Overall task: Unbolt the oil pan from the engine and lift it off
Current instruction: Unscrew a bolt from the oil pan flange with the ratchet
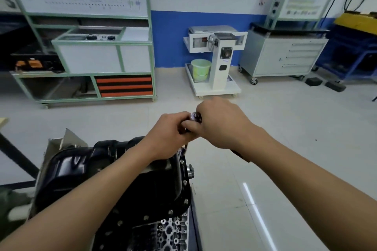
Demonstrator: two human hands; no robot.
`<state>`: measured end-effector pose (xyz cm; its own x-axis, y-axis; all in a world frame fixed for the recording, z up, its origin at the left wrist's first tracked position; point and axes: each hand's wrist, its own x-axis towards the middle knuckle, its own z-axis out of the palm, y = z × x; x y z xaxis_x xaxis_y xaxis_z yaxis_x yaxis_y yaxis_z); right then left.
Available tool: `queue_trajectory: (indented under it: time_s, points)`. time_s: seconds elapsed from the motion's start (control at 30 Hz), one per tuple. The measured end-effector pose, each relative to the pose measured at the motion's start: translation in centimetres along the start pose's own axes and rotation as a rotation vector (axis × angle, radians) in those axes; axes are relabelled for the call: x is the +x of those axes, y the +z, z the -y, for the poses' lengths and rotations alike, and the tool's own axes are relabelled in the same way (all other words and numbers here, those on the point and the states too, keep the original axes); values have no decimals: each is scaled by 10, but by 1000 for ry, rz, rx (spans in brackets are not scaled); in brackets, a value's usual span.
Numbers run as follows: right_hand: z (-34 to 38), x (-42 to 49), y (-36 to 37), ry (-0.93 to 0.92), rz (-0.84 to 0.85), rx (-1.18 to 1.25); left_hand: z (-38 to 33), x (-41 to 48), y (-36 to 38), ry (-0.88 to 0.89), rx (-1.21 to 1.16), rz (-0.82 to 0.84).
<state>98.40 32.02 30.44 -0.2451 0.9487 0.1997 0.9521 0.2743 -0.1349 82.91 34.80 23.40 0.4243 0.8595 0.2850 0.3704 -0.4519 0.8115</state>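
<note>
The black oil pan sits on top of the upturned engine at the lower left, with bolts along its right flange. Above the pan's far right corner both hands hold a ratchet wrench, whose shiny round head shows between them. My left hand grips the tool just below the head. My right hand wraps round the handle, whose dark end sticks out under the wrist. The socket and the bolt under it are hidden by the hands.
A green-framed training bench with orange drawers stands at the back left. A white machine stand with a green bucket is behind the hands. A grey wheeled drawer cabinet is at the right. Pale tiled floor lies to the right.
</note>
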Motion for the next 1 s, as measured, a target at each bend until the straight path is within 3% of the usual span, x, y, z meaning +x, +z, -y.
queue_trajectory:
  time_s: [0.7, 1.0]
  points:
    - [10, -11, 9, 81, 128, 271, 12, -16, 5, 17, 192, -50]
    - [-15, -17, -16, -13, 273, 172, 16, -11, 8, -38, 261, -197]
